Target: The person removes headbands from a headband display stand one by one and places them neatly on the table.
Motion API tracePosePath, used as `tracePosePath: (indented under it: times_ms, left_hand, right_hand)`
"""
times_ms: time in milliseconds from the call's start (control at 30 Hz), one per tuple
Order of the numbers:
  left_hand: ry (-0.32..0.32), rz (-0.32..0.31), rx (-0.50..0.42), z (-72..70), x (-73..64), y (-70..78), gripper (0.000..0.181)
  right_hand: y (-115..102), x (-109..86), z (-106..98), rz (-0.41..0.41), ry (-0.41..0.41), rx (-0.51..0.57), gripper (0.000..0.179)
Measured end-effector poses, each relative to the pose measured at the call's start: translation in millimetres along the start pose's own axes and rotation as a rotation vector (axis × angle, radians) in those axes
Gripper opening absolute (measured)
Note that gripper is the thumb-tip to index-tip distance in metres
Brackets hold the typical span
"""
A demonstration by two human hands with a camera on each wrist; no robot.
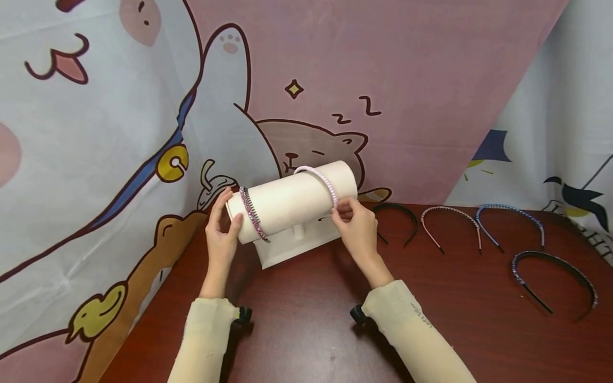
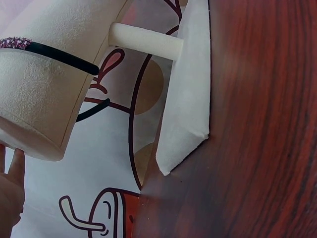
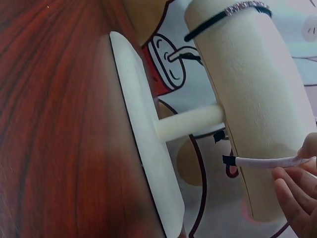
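A cream cylindrical headband stand rises on a short post from its flat base. My left hand grips the cylinder's left end, thumb in front and fingers along the end. Near that end sits a sparkly pink toothed headband, its dark tips hanging below the cylinder in the left wrist view. Toward the right end, a pale lilac wrapped headband straddles the cylinder. My right hand pinches its front leg between thumb and fingers. In the right wrist view its black tip sticks out past the cylinder.
On the dark red wooden table, to the right, lie a black headband, a pink one, a blue one and a dark patterned one. A cartoon-printed cloth hangs close behind the stand.
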State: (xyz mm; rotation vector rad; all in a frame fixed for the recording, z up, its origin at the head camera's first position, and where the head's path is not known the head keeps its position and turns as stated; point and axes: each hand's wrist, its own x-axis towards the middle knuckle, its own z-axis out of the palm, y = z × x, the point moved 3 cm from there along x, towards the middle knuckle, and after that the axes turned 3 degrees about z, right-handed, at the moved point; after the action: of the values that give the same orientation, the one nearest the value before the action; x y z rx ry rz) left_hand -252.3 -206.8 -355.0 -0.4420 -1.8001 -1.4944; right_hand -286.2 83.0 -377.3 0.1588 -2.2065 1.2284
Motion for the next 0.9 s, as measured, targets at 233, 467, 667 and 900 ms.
tracePosePath:
  times_ms: [233,467,667,900]
  left_hand:
    - [-0.003,0.001,0.008,0.2,0.3,-0.4,0.049]
    - [0.000,0.010,0.014,0.4,0.7,1.1,0.049]
    - [-0.001,0.005,0.019,0.2,0.1,2.4,0.049]
    - [0.001,0.005,-0.001,-0.2,-0.8,0.6,0.048]
  right_hand:
    - [14,10.5,-13,0.057,0.040,0.009,0.011]
    - [28,20.8,-28,0.107,0.073,-0.005,0.015]
    - [42,28.5,-35,0.142,0.097,-0.001,0.016]
    - [58,38.6,-44,0.181,0.128,0.043,0.015]
